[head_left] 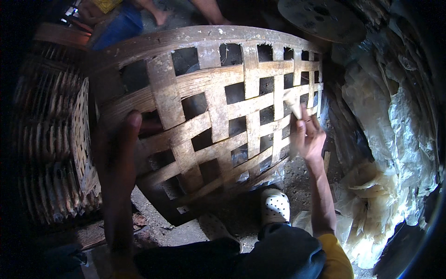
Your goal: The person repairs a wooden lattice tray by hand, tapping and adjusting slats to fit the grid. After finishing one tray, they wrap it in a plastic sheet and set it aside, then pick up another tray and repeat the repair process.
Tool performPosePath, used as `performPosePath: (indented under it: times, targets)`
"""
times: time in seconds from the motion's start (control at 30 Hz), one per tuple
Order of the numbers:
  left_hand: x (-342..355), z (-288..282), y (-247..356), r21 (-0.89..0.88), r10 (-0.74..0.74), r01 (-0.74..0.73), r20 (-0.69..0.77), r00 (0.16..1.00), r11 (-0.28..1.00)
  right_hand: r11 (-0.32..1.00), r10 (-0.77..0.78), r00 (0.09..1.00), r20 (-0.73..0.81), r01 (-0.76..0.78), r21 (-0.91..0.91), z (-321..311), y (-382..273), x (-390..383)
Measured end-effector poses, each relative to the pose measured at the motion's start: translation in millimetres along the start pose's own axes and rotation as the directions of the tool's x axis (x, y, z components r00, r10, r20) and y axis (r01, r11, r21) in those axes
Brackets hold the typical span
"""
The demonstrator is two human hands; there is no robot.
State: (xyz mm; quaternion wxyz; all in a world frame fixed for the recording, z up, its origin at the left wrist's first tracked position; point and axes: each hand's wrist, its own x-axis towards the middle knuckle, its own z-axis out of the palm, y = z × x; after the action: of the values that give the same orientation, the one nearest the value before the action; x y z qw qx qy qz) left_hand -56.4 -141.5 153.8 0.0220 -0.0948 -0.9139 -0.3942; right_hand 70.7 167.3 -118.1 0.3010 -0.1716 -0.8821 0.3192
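Observation:
A large panel of woven flat slats [213,100], probably bamboo, stands tilted before me, with square gaps between its slats. At its left side my left hand [121,149] holds it, thumb over a slat and the other fingers largely in shadow. My right hand [310,139] is raised in front of the panel's right end, its fingers pinched around a pale, tapering piece [294,108]. Motion smears that piece, so its kind is unclear. Whether it touches the slats I cannot tell.
Similar panels [51,139] are stacked upright on the left. Crinkled, translucent sheets [385,139] hang along the right. A round, dark disc [323,19] is at the upper right. Another person's bare foot [162,17] shows beyond the panel. My pale clog [275,205] rests on the dirt floor.

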Motion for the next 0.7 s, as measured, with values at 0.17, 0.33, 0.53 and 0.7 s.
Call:
performPosePath:
  times: [0.17, 0.33, 0.53, 0.7]
  targets:
    - [8, 10, -18, -0.069, 0.152, -0.156, -0.061, 0.986, 0.985, 0.954, 0.295, 0.951, -0.093, -0.288, 0.082, -2, 54, -40]
    - [8, 12, -17, 0.115, 0.014, -0.008, -0.049, 0.999, 0.993, 0.995, -0.075, 0.990, 0.119, 0.066, 0.077, -13, -64, -52]
    - [12, 11, -17, -0.073, 0.109, -0.109, -0.005, 0.994, 0.991, 0.972, 0.215, 0.975, 0.054, -0.208, -0.113, -1, 14, -61]
    - [9, 12, -28, -0.138, 0.057, -0.060, -0.026, 0.998, 0.989, 0.966, 0.177, 0.952, 0.250, -0.217, 0.142, -24, -45, -58]
